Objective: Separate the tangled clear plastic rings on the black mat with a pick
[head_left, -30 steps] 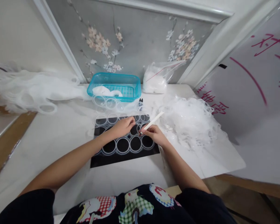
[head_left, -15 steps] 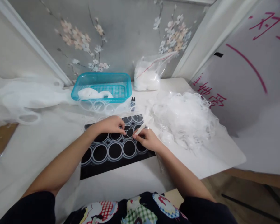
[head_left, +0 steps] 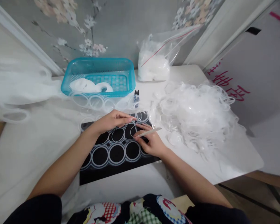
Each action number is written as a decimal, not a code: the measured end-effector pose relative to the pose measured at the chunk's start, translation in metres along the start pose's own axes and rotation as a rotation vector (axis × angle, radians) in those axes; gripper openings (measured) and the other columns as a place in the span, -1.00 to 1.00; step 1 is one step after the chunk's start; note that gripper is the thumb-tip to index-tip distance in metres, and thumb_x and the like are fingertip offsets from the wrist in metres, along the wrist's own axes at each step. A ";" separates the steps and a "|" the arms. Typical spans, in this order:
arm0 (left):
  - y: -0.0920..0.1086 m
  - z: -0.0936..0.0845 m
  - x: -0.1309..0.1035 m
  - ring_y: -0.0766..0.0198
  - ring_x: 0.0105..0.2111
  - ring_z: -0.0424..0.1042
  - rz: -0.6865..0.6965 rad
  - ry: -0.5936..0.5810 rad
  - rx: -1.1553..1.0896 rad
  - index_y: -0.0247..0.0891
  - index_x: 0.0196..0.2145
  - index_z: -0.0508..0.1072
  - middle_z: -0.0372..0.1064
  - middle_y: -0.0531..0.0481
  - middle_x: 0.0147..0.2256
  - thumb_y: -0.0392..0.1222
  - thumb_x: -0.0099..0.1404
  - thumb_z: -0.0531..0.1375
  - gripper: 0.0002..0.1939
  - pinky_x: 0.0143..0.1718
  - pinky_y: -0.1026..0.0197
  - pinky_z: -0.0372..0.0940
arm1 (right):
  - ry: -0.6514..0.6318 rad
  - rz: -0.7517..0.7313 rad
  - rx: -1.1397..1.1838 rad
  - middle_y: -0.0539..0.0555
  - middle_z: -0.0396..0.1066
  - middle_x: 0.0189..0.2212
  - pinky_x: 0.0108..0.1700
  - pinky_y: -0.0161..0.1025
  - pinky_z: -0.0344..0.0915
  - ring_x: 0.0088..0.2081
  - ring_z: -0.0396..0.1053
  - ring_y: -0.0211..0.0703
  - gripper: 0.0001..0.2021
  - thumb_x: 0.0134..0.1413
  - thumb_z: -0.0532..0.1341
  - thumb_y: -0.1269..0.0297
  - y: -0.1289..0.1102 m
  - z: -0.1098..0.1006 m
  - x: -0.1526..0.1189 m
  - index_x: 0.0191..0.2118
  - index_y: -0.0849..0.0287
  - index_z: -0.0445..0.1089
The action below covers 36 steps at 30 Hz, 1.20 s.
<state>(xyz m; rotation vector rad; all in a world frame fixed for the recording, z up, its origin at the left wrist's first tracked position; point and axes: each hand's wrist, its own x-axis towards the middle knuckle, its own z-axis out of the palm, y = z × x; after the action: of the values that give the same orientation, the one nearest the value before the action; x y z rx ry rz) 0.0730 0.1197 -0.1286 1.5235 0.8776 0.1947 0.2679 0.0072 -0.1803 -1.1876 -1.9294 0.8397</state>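
My left hand (head_left: 112,121) reaches in from the left, its fingers stretched to the right over a black mat (head_left: 93,175) covered by a clear sheet with white-edged circles (head_left: 117,154). Its fingertips rest near the top of a thin pale ring (head_left: 131,130), which lies over one of the circles. My right hand (head_left: 152,141) is at that ring's right side, closed around a slim white pen-like stick (head_left: 150,132) that slants up to the right. Part of the ring and several circles are hidden under the hands.
A blue plastic basket (head_left: 98,59) with white ring-shaped pieces (head_left: 82,85) stands at the back. Beside it is a zip bag (head_left: 154,67) of white material. A large heap of clear rings (head_left: 196,115) covers the right side. Small dark-tipped tool (head_left: 136,98) behind the mat.
My left fingers have straightened from a bent pinch and moved up and right. The stick in my right hand has tipped lower, and the right fingers have spread upward. The view has shifted closer.
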 end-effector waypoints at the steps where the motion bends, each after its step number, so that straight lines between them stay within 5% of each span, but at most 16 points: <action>1: -0.001 0.001 0.001 0.40 -0.63 0.03 -0.025 0.020 0.015 -0.31 -0.09 0.56 0.09 0.17 -0.68 0.11 0.25 0.18 -0.53 -0.56 0.30 -0.04 | -0.013 0.007 0.004 0.06 0.58 -0.28 0.23 0.19 0.14 0.15 0.36 0.10 -0.87 0.21 0.13 0.36 0.000 0.000 0.000 -0.26 0.07 0.44; 5: 0.000 0.004 0.001 0.38 -0.67 0.04 -0.122 0.100 0.145 -0.30 0.02 0.51 0.24 0.12 -0.68 0.06 0.30 0.11 -0.52 -0.57 0.29 0.01 | -0.022 0.055 0.026 0.05 0.58 -0.26 0.25 0.20 0.09 0.15 0.36 0.09 -0.89 0.24 0.13 0.35 0.001 -0.001 0.000 -0.25 0.09 0.41; 9: 0.004 0.007 -0.004 0.35 -0.64 0.20 -0.156 0.133 0.276 -0.21 0.01 0.52 0.54 -0.05 -0.36 0.06 0.31 0.08 -0.55 -0.52 0.27 0.12 | -0.004 0.098 0.042 0.06 0.58 -0.26 0.29 0.20 0.03 0.15 0.36 0.10 -0.89 0.24 0.14 0.34 -0.001 -0.001 0.001 -0.28 0.10 0.41; 15: 0.016 0.012 -0.014 0.23 -0.59 0.35 -0.239 0.172 0.499 -0.25 0.05 0.49 0.36 0.07 -0.65 -0.02 0.33 0.03 -0.54 -0.42 0.25 0.18 | 0.016 0.120 0.044 0.07 0.59 -0.26 0.28 0.21 0.03 0.13 0.38 0.10 -0.89 0.23 0.15 0.34 -0.002 -0.002 0.001 -0.30 0.10 0.42; 36: 0.015 -0.008 -0.025 0.23 -0.57 0.42 -0.213 0.117 0.513 -0.27 -0.18 0.55 0.35 0.08 -0.72 -0.01 0.35 -0.02 -0.58 -0.36 0.24 0.20 | 0.008 0.155 0.060 0.06 0.58 -0.26 0.30 0.19 -0.01 0.14 0.37 0.08 -0.88 0.23 0.14 0.31 0.000 -0.001 0.000 -0.30 0.08 0.42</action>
<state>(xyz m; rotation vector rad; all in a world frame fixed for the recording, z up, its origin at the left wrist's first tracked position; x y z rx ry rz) 0.0571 0.1118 -0.1040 1.8864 1.2408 -0.1085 0.2689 0.0072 -0.1792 -1.3153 -1.8103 0.9649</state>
